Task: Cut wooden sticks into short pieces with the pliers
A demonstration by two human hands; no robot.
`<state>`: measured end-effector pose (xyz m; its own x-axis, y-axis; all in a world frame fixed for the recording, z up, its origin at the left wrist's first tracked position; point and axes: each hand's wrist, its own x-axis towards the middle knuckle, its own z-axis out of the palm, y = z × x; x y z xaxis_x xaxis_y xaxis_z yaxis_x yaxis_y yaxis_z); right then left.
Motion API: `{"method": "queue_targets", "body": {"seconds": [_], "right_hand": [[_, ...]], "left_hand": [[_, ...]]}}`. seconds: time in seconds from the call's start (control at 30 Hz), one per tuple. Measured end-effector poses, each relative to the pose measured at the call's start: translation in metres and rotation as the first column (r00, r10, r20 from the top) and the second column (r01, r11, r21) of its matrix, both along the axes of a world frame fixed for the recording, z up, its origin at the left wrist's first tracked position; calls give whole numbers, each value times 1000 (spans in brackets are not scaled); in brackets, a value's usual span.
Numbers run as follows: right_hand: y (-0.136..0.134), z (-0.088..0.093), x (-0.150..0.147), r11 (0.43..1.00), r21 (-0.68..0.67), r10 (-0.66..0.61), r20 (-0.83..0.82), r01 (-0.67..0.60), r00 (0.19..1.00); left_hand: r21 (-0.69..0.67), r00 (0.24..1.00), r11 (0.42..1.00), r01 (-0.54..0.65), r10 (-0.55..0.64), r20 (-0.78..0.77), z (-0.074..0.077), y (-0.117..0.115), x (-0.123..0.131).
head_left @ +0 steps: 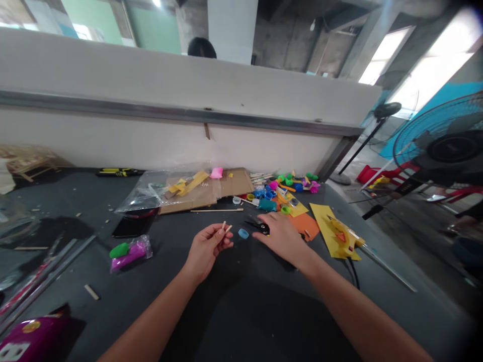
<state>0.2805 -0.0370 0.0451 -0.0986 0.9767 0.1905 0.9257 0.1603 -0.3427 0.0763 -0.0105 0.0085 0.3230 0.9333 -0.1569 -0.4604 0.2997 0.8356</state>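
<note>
My left hand (207,246) is closed in a pinch on two short wooden stick pieces (225,227), held a little above the dark table (241,301). My right hand (281,236) lies palm down on the table, its fingers on black-handled scissors (258,225). A small blue bottle cap (243,233) lies between the two hands. A long thin wooden stick (217,210) lies just beyond them.
Flat cardboard (211,188) under a clear plastic bag, a pile of coloured caps and small parts (283,188), a yellow glue gun (341,236) on yellow card, a black phone (132,223), a bag of green and purple clay (128,251). A white wall bounds the far side; fans stand right.
</note>
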Motion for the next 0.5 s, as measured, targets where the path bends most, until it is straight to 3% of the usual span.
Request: {"method": "queue_targets", "body": {"seconds": [0.07, 0.2, 0.37, 0.5], "right_hand": [[-4, 2, -16, 997, -15, 68, -303, -76, 951], [-6, -7, -36, 983, -115, 22, -693, -141, 720], [-2, -20, -38, 967, -205, -119, -891, -155, 438], [1, -23, -38, 954, -265, -233, -949, -141, 213]], "left_hand": [[-4, 999, 999, 32, -32, -17, -3, -3, 5], [13, 987, 992, 125, -123, -103, -8, -9, 11], [-12, 951, 980, 199, -196, -241, -7, -10, 13], [-89, 963, 972, 217, -228, -145, -4, -10, 13]]}}
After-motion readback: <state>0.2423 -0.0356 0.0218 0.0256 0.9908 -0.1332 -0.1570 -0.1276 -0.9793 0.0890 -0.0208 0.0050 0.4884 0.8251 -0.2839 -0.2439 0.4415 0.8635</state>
